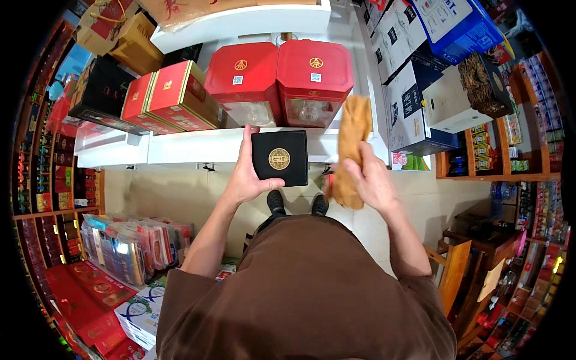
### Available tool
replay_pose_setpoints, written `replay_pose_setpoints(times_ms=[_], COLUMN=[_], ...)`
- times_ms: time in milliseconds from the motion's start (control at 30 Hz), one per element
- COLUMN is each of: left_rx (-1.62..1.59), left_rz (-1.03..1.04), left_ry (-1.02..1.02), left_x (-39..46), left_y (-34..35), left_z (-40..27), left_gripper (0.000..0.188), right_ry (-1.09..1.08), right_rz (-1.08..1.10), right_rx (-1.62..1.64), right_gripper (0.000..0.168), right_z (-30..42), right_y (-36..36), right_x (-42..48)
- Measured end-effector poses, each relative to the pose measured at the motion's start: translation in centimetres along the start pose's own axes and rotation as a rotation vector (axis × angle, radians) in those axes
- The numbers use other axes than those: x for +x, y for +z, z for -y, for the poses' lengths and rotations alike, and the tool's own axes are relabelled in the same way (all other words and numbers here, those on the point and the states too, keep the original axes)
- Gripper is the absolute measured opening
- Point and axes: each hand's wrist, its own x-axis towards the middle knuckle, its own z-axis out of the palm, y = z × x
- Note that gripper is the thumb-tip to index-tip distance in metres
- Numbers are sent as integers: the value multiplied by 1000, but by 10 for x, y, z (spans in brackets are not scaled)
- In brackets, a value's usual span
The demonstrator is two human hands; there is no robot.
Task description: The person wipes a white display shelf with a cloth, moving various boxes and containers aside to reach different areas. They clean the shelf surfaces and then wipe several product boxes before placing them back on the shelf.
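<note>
My left hand (246,177) grips a black box (280,158) by its left side, the thumb along its lower edge. A round gold emblem sits in the middle of the box's upward face. To the right, my right hand (372,180) holds a bunched orange-tan cloth (355,130), slightly blurred and apart from the box. Beyond both hands, two red octagonal gift boxes (241,67) with clear front windows stand side by side on a white display shelf (193,146). Left of them are red-and-gold cartons (173,96).
A black carton (105,94) stands at the shelf's left end. Stacked blue and white cartons (411,105) rise on the right, with a white box (450,96) on them. Stocked wooden shelving (490,153) lines both sides. Plastic-wrapped bags (135,243) lie at lower left.
</note>
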Motion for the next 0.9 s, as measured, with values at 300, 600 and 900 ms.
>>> replay_pose_setpoints(times_ms=[300,600,900], left_rx=[-320,-121,-178], left_rz=[-3,-49,-22], left_ry=[-193,-71,-172], left_x=[-5,-4,20], left_y=[14,5,10], left_z=[-10,12,-6], left_gripper=[116,120,113], right_ry=[-756,-532,-460], right_rz=[-44,143,66], right_rx=[-68,-195,-249], right_gripper=[14,19,20], right_z=[87,39,76], right_y=[114,55,78], right_x=[100,98,119])
